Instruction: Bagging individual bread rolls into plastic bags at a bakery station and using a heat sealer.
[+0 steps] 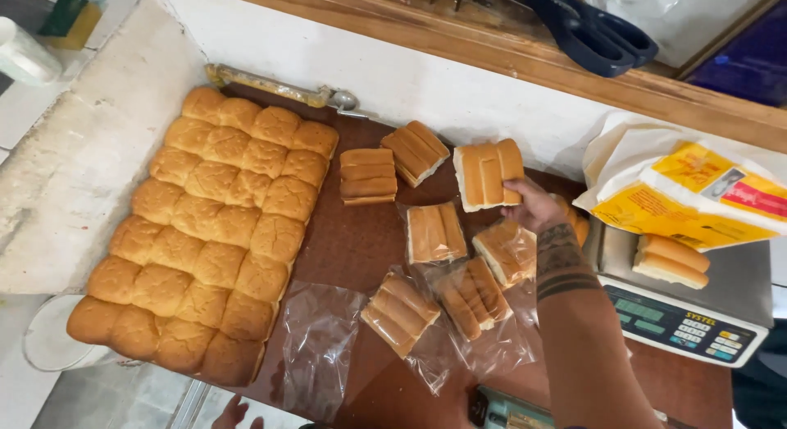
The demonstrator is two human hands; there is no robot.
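While closed around a cut block of golden-brown bread rolls (489,174), tattooed right hand (533,206) above brown table (344,240); left hand unseen.

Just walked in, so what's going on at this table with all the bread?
A person's right hand holds a block of joined rolls above a brown table. Other roll blocks lie there, some in clear bags, beside a large slab of buns. More rolls sit on a scale. The left hand is mostly out of view.
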